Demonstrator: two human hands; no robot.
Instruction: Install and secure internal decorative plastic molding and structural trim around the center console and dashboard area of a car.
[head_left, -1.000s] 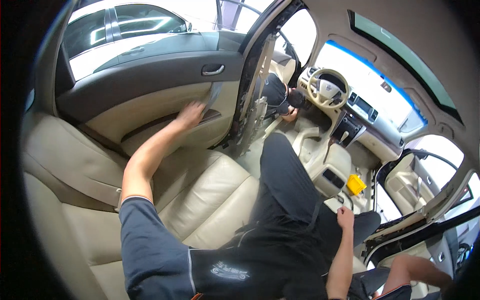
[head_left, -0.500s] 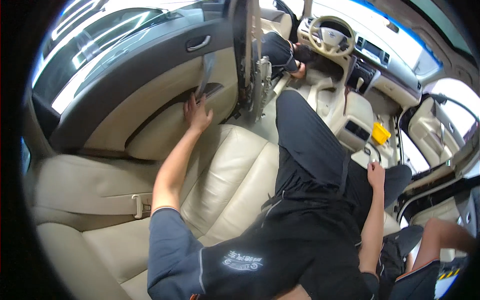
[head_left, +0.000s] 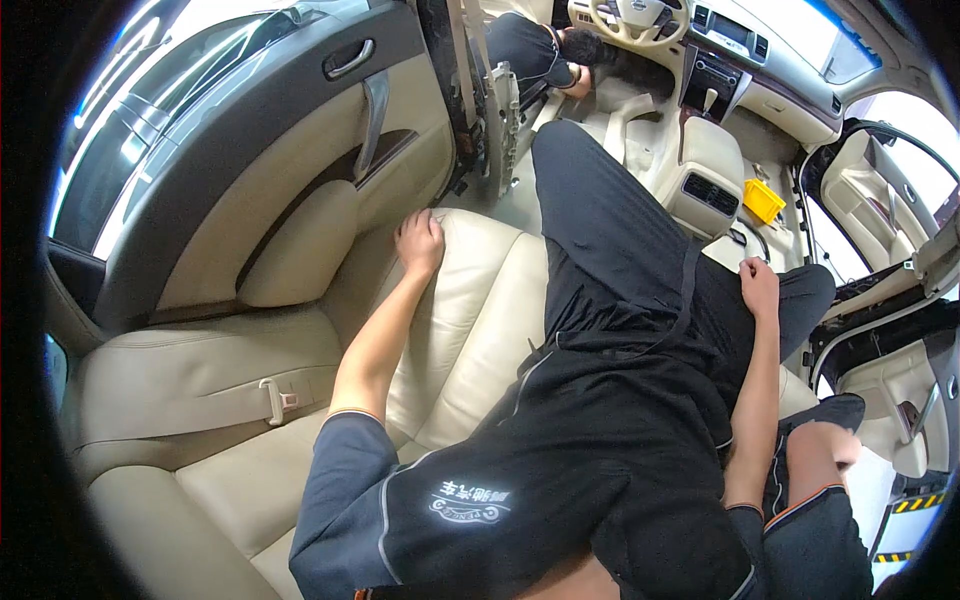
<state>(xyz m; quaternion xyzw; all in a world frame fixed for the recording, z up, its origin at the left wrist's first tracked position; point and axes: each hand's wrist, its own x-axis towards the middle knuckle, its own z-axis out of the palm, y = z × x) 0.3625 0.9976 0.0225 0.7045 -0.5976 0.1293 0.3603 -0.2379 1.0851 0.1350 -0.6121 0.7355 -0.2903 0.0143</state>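
— Hands first: left hand (head_left: 420, 243) planted on the front edge of the cream leather rear seat (head_left: 470, 330), fingers curled loosely over the cushion, gripping nothing. Right hand (head_left: 760, 287) resting on the dark-trousered right thigh (head_left: 790, 300), fingers relaxed, likewise empty.

— And the seat cushion relative to them?

— Directly under the left palm, spreading back and down toward the body; long axis running across the car, from the rear door panel (head_left: 290, 190) on the left toward the open door on the right. Left hand clearly nearer, touching it; right hand well apart, across the lap.

— Anything near the left hand?

— Door armrest (head_left: 300, 250) just beside and to the left; seat belt buckle tongue (head_left: 275, 400) lying on the seat back, further down the arm. Ahead, centre console (head_left: 705, 180) with a yellow box (head_left: 763, 200) beside it, and another person (head_left: 540, 50) bent low in the driver's footwell.
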